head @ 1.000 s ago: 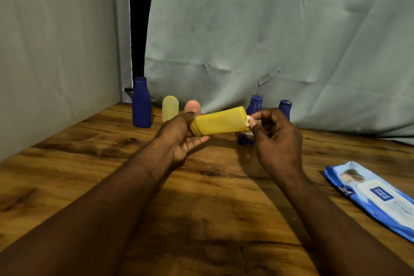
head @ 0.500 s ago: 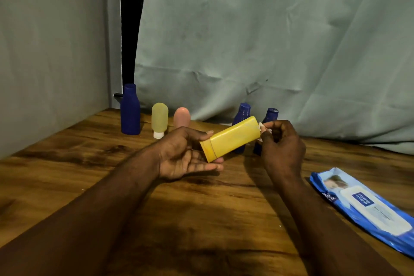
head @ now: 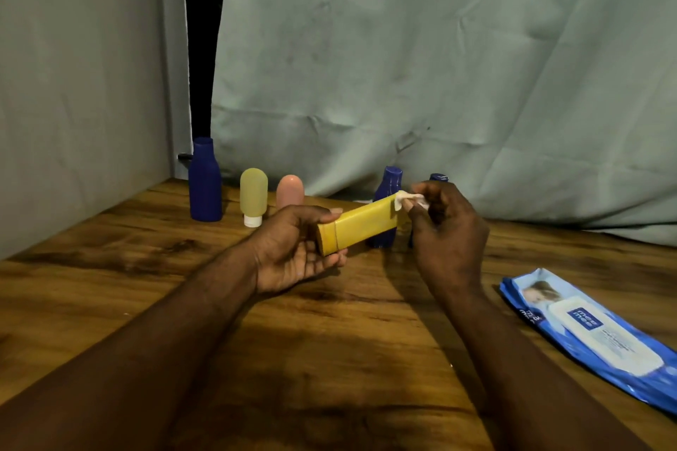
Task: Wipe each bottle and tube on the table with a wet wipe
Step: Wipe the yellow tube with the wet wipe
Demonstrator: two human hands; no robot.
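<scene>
Yellow tube (head: 361, 227) gripped at cap end by left hand (head: 293, 256); wipe (head: 406, 198) pinched by right hand (head: 448, 234); likely slip under hard rubbing.

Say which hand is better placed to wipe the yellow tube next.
Right, likely: the right hand pinches the wet wipe on the yellow tube; the left hand only holds its cap end.

A blue bottle (head: 205, 181), two tubes (head: 253, 194) and two smaller blue bottles (head: 389, 183) are crowding the desk's (head: 91, 267) back edge; a wipes packet (head: 593, 337) is blocking the right (bare wood is lying open front-left).
</scene>
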